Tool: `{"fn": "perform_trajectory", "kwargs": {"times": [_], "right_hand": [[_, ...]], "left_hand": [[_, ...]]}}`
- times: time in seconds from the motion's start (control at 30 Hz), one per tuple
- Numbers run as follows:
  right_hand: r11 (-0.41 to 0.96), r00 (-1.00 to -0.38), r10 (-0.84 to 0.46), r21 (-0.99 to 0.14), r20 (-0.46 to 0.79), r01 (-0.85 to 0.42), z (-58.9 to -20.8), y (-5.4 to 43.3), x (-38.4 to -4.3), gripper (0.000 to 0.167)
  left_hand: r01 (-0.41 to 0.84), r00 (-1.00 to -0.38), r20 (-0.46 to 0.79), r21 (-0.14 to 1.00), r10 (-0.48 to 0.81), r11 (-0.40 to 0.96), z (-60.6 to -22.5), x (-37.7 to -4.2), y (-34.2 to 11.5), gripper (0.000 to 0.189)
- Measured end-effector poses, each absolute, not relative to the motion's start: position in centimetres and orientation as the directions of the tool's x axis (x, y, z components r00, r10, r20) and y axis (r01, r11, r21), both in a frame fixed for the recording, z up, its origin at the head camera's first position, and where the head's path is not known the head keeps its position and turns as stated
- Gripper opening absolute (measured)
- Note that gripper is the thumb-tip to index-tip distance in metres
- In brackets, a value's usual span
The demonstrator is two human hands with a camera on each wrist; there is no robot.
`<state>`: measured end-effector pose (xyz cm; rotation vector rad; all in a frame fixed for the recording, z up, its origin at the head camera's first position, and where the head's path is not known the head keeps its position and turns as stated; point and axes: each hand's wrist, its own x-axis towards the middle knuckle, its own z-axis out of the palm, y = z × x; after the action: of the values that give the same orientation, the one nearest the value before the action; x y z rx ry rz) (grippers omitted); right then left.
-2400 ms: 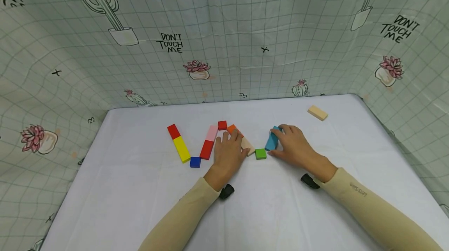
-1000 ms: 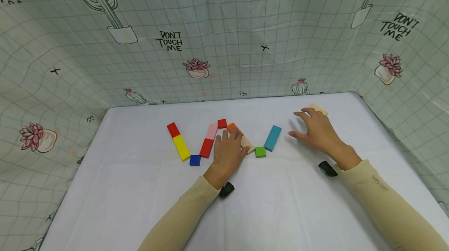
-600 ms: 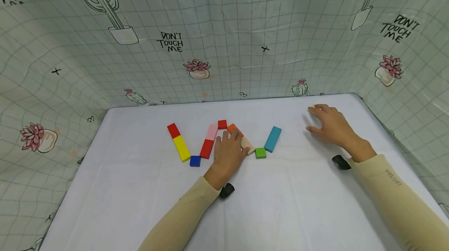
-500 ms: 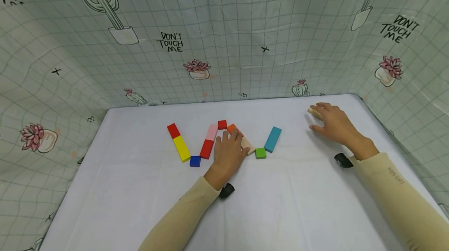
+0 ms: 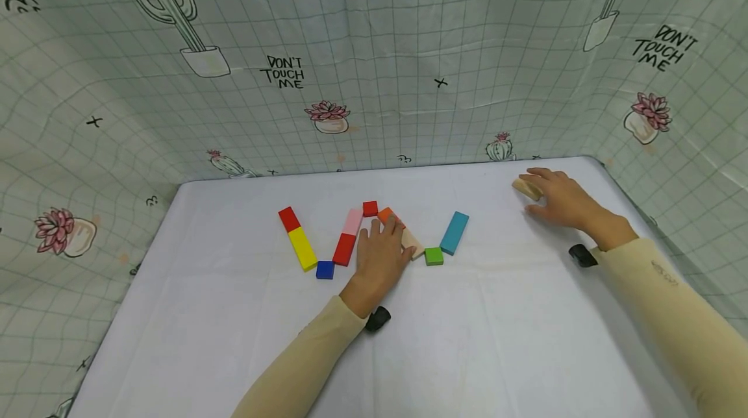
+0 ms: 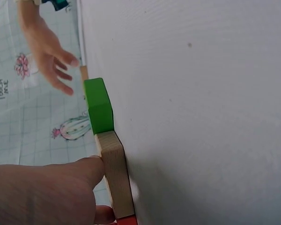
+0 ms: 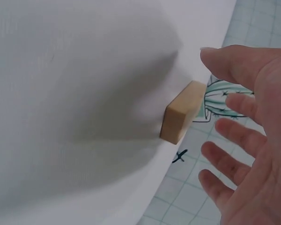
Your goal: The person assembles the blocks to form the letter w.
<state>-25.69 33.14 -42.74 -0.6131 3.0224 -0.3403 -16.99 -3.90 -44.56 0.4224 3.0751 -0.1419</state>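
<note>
My left hand (image 5: 381, 261) rests over the middle of a zigzag row of flat blocks. Its thumb touches a plain wooden block (image 6: 114, 173), and its fingertips lie near an orange block (image 5: 387, 215). Beyond the wooden block come a green block (image 5: 434, 256) and a long blue block (image 5: 454, 233). At the back right, my right hand (image 5: 563, 200) hovers beside another plain wooden block (image 5: 527, 189). In the right wrist view the thumb and fingers are spread apart around that block (image 7: 181, 112), with a visible gap to it.
Leftward the row goes on with a small red block (image 5: 371, 209), a pink block (image 5: 353, 221), a longer red one (image 5: 344, 250), a dark blue one (image 5: 325, 270), a yellow one (image 5: 302, 249) and a red one (image 5: 289, 218). A printed curtain (image 5: 397, 67) hangs behind the white table (image 5: 234, 340).
My right hand has let go of the long blue block and moved right and back to the loose wooden block. The left hand has stayed in place.
</note>
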Motion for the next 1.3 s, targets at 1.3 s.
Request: {"fn": "perform_trajectory", "kwargs": {"times": [1.3], "right_hand": [[0.852,-0.87,-0.49,-0.242,-0.059,-0.464,-43.7,34.6,-28.3,0.062]], "left_hand": [[0.27,-0.963,-0.045,-0.074,0.267,0.96,-44.6,-16.8,-4.0,0.068]]}}
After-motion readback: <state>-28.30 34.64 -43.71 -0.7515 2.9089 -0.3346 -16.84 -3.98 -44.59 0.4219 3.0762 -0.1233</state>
